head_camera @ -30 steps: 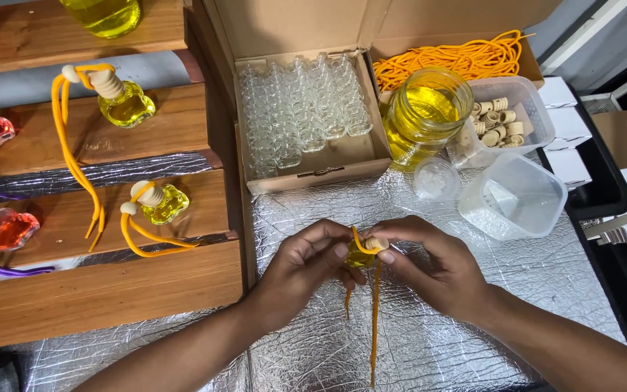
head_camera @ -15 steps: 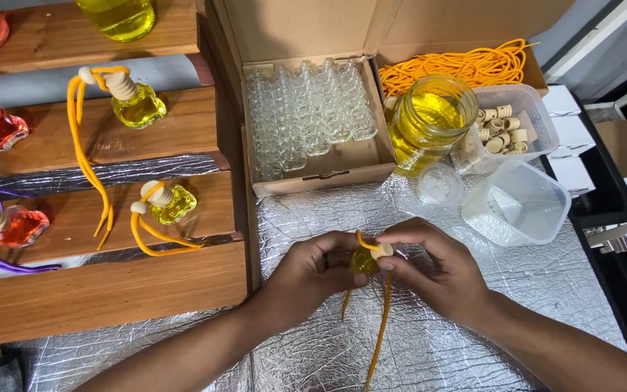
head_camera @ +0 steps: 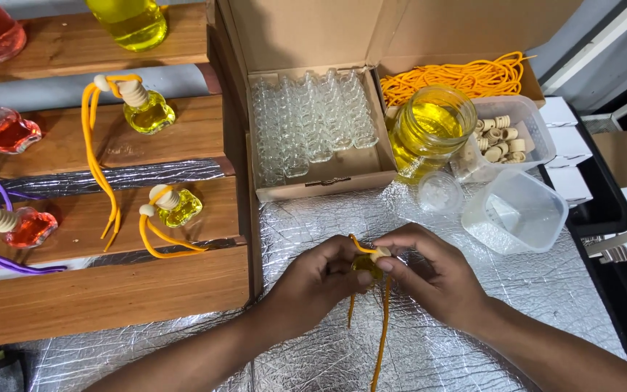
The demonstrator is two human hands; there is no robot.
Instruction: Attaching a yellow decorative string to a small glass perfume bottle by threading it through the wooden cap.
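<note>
- The stepped wooden rack [head_camera: 103, 290] at the far left carries finished small bottles: red ones with purple cords [head_camera: 10, 226] at its left edge, yellow ones with orange cords [head_camera: 170, 207] further in. They appear laid out tier by tier to keep them sorted and apart.
- Left hand [head_camera: 312, 284]: fingers curled around the small yellow bottle [head_camera: 366, 264], probably steadying it from the side.
- The bottle sits between both hands, just above the foil-covered worktop [head_camera: 313, 218], near the middle. It is mostly hidden, so I cannot tell its tilt for sure; its pale cap [head_camera: 380, 253] seems to face up and slightly right.
- The orange cord [head_camera: 382, 327] hangs from it, its long axis running down toward the person.
- Right hand [head_camera: 433, 277]: fingertips pinch the cap, likely seating it.
- Behind, within reach: a cardboard box of empty glass bottles [head_camera: 313, 123], a jar of yellow liquid [head_camera: 429, 131], a tub of caps [head_camera: 506, 134].
</note>
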